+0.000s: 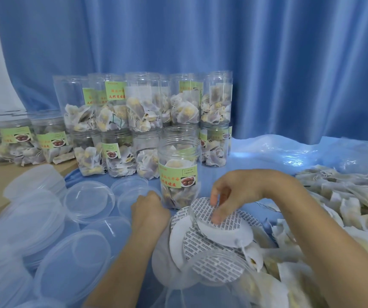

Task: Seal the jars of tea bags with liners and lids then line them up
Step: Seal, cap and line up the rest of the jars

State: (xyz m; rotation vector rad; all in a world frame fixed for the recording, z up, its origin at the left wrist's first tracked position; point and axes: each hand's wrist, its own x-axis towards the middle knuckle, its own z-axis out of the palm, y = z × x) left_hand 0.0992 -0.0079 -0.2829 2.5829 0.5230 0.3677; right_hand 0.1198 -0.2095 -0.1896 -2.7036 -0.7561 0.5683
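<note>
An open clear jar (179, 165) of tea bags with a green label stands alone in front of me. Just before it lies a heap of round white liners (212, 238) with printed faces. My right hand (234, 192) pinches the top liner (203, 210) of the heap between thumb and fingers. My left hand (149, 210) rests curled beside the jar's base and the heap's left edge; I cannot see whether it holds anything. Clear plastic lids (89, 200) lie scattered to the left.
Two stacked rows of open tea-bag jars (147, 121) stand behind, with closed jars (20, 138) at the far left on a wooden surface. Loose tea bags (345, 196) cover the right side. A blue curtain hangs behind.
</note>
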